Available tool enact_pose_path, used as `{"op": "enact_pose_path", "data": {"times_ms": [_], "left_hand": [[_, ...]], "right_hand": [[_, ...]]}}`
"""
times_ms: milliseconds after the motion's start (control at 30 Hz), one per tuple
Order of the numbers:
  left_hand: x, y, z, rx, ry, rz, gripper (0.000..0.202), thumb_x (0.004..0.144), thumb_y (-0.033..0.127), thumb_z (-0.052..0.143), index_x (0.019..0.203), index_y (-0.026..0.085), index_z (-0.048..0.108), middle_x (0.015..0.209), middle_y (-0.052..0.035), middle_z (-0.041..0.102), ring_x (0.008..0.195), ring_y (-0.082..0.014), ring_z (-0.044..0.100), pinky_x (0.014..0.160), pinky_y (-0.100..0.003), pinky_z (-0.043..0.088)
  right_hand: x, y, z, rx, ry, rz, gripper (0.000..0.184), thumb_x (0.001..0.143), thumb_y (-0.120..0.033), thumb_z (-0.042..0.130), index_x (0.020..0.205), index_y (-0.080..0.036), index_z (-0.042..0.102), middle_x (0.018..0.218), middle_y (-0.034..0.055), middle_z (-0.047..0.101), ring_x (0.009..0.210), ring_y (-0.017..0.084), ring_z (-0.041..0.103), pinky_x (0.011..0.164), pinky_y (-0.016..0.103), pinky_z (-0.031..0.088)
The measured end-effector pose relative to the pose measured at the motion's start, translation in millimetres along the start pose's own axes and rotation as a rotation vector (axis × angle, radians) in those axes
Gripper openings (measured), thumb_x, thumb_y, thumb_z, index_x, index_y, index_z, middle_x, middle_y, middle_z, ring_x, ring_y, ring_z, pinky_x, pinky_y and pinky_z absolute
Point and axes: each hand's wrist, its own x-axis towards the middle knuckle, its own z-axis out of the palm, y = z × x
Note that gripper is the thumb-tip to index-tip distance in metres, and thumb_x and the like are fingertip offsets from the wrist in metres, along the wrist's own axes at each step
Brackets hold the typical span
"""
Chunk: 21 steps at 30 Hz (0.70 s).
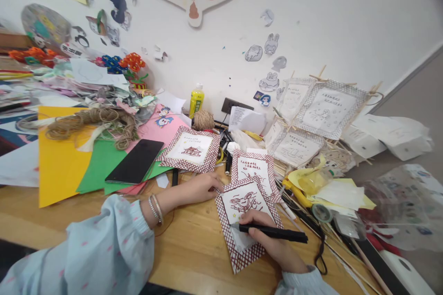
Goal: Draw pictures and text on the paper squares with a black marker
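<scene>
My right hand (pixel 265 235) is closed around a black marker pen (pixel 282 233), its tip end over a card (pixel 251 258) with a dark red crosshatched border. On the card's white middle is a dark red line drawing, with a small yellow star beside it. My left hand (pixel 202 187) has its fingers curled together, the fingertips at the card's upper left edge. A second card (pixel 254 161) with red writing lies just behind, partly covered by the first. Another bordered card (pixel 190 148), showing a red building, lies further left.
A black phone (pixel 134 161) rests on green and yellow paper (pixel 58 156) at left, near coiled twine (pixel 90 122). Behind stand a yellow bottle (pixel 197 101) and a twine ball (pixel 203 120). Framed drawings (pixel 328 108), sticks and yellow scissors-like handles (pixel 297 192) crowd the right.
</scene>
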Motion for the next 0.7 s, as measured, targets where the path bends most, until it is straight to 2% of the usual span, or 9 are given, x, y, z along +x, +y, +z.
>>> {"op": "enact_pose_path", "data": {"times_ms": [200, 333, 700], "left_hand": [[0.0, -2.0, 0.5, 0.0, -0.008, 0.009, 0.026, 0.079, 0.002, 0.06, 0.091, 0.022, 0.073, 0.092, -0.0029, 0.068, 0.09, -0.0185, 0.062, 0.082, -0.03, 0.047], [-0.4, -2.8, 1.0, -0.006, -0.015, 0.008, 0.029, 0.079, 0.001, 0.059, 0.094, 0.021, 0.073, 0.094, -0.0031, 0.068, 0.091, -0.0183, 0.062, 0.083, -0.029, 0.047], [0.3, -0.2, -0.1, -0.016, 0.002, -0.012, 0.021, 0.08, 0.006, 0.063, 0.092, 0.02, 0.073, 0.096, -0.0041, 0.067, 0.089, -0.0178, 0.063, 0.082, -0.029, 0.048]], "right_hand": [[-1.5, -2.3, 0.7, 0.025, 0.036, 0.007, 0.018, 0.088, -0.035, 0.059, 0.102, -0.025, 0.066, 0.107, 0.0064, 0.065, 0.107, 0.026, 0.058, 0.1, 0.046, 0.042], [-2.1, -4.7, -0.1, 0.028, 0.022, 0.008, 0.017, 0.089, -0.035, 0.058, 0.1, -0.025, 0.066, 0.105, 0.0062, 0.065, 0.105, 0.026, 0.059, 0.098, 0.045, 0.044], [-1.2, -6.1, -0.8, 0.081, 0.002, 0.005, 0.016, 0.085, -0.036, 0.06, 0.095, -0.026, 0.068, 0.099, 0.0041, 0.066, 0.099, 0.026, 0.06, 0.092, 0.045, 0.047]]}}
